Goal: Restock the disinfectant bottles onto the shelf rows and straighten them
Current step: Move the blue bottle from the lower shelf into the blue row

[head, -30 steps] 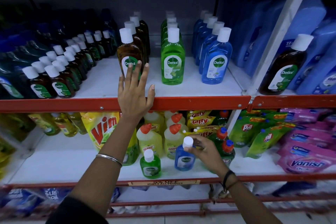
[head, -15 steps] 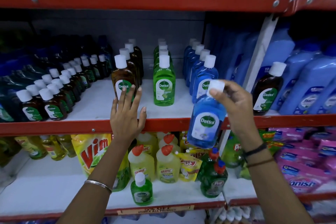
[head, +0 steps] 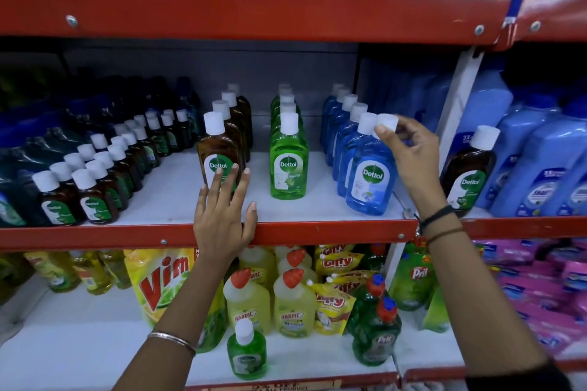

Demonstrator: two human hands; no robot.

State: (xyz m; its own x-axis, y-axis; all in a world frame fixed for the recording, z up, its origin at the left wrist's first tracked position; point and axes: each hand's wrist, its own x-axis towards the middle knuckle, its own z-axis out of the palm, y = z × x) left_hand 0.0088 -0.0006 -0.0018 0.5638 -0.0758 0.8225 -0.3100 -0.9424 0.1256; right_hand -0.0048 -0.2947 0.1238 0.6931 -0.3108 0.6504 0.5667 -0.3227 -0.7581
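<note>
- The left hand (head: 222,219) lies open on the red shelf edge (head: 127,236); its fingertips touch the brown bottle (head: 218,157) just beyond.
- The right hand (head: 409,157) has its grip closed on the white cap (head: 388,121) of the blue bottle (head: 370,178), which is below the grip, tilted, at the front of the blue row (head: 341,124).

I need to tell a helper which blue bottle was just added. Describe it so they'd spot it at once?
On the middle shelf, find the blue row. It's the front blue bottle, tilted, its white cap pinched by the right hand.
</note>
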